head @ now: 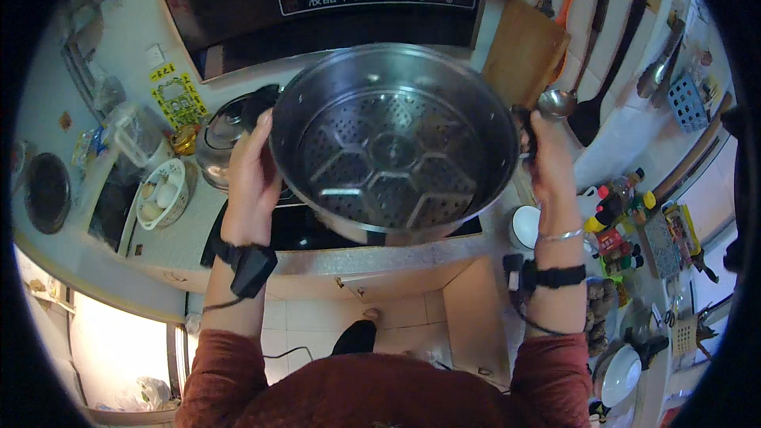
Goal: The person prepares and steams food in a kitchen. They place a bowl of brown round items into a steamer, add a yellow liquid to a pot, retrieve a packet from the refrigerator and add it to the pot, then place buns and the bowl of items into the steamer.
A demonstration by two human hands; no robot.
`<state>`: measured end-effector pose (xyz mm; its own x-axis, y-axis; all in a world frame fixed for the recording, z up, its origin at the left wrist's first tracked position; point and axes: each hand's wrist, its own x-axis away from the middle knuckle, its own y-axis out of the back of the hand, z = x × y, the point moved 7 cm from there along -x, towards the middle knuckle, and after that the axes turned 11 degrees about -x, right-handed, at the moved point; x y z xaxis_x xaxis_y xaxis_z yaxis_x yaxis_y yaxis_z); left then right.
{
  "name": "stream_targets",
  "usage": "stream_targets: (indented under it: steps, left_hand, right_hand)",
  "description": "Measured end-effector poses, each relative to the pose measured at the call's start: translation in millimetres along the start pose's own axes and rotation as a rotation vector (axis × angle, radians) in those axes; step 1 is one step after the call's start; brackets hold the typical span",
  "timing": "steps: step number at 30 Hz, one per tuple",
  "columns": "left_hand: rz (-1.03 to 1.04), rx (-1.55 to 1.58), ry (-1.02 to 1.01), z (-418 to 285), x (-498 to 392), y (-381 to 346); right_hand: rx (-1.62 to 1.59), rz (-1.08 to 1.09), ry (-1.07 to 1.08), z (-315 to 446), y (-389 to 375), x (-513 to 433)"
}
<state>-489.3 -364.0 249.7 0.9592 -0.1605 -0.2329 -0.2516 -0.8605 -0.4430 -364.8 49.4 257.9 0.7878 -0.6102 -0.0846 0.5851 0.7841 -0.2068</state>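
A wide stainless steel steamer pot (389, 220) with a perforated bottom is held up in front of me, over the dark cooktop (291, 232). My left hand (254, 172) grips its black left handle, and my right hand (550, 160) grips the handle on the other side. Its inside faces me, and nothing lies on the perforated plate (395, 154). Behind my left hand stands a lidded metal pot (219, 131), partly hidden. Both wrists wear black straps with small devices and cables.
A white basket of eggs (145, 208) and a plastic pitcher (137, 137) stand left. A cutting board (523, 53), ladle (557, 104) and black spatula (588, 116) hang at the right wall. Below are a white bowl (526, 226) and several bottles (615, 238). The range hood (333, 18) is ahead.
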Motion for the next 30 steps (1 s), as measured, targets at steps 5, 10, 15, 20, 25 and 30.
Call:
stream_targets:
  steps: [5, 10, 15, 20, 25, 30]
  left_hand:
    - [0.033, -0.03, 0.01, 8, -98, -2]
    - [0.013, -0.476, -0.136, 31, -162, -7]
    - [-0.034, -0.887, -0.074, 74, -194, 12]
    - [0.002, -1.053, 0.012, 98, -203, 23]
    - [-0.013, -1.001, 0.037, 102, -197, 27]
    - [-0.012, -0.982, 0.067, 111, -189, 29]
  right_hand:
    - [0.019, -0.064, 0.08, 19, -21, -72]
    - [0.031, -0.156, 0.176, 15, -25, -136]
    - [0.172, -0.185, 0.21, -7, -14, -163]
    - [0.166, -0.209, 0.125, -44, -1, -181]
    - [0.246, -0.188, 0.2, -58, -1, -200]
    - [0.218, -0.174, 0.26, -68, -1, -208]
